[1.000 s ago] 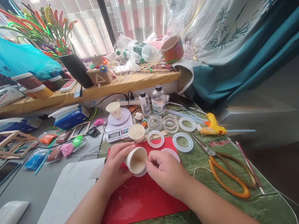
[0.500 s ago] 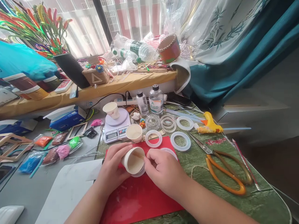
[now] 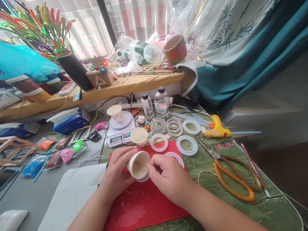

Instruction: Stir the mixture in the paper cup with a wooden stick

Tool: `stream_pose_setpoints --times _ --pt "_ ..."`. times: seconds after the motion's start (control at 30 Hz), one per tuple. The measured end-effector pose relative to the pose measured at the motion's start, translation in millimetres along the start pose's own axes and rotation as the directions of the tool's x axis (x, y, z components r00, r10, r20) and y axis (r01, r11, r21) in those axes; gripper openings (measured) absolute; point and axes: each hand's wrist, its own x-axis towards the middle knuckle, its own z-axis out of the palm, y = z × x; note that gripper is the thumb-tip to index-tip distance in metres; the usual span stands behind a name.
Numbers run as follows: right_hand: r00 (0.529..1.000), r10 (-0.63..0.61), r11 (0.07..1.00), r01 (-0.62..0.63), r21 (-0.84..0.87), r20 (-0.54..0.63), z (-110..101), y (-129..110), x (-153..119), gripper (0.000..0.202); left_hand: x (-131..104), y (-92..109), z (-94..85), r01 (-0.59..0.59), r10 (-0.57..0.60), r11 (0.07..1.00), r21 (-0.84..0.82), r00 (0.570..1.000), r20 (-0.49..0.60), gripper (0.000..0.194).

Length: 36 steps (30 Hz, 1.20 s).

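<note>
My left hand is wrapped round a white paper cup, tilted with its mouth toward me. The fingers of my right hand are pinched at the cup's right rim, on a thin stick mostly hidden now. Beneath the cup, a translucent ring mould shows only its edge on the red mat. Another ring mould lies partly behind my right hand. Just beyond the held cup stand a second paper cup and a white ring mould.
A paper cup stands on the kitchen scale. Two clear bottles with black caps are at the back. Large orange-handled scissors and a yellow glue gun lie right. Bagged coloured clay lies left.
The thin stick that showed inside the cup at my right fingers is hardly visible now. Both hands and the tilted cup stay almost in place; the view shifts slightly.
</note>
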Motion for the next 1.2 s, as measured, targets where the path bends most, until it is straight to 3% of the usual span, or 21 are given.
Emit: stream_pose_setpoints --times 0.5,1.0,1.13,1.2 --pt "1.000 0.029 0.999 -0.029 0.013 0.010 0.9 0.9 0.4 0.031 1.0 -0.1 0.9 -0.013 0.013 1.000 0.009 1.000 -0.010 0.054" --pt "0.999 -0.034 0.997 0.032 -0.068 -0.028 0.0 1.3 0.3 0.034 -0.6 -2.0 1.5 0.001 -0.001 1.000 0.001 1.000 -0.009 0.058" --pt "0.999 -0.004 1.000 0.005 -0.027 0.032 -0.8 0.2 -0.3 0.033 -0.7 -2.1 1.6 -0.003 0.003 1.000 -0.003 1.000 -0.005 0.057" --pt "1.000 -0.014 0.999 0.014 -0.032 -0.003 -0.9 0.0 -0.4 0.033 -1.7 -3.3 2.5 0.006 -0.006 1.000 -0.010 1.000 -0.009 0.055"
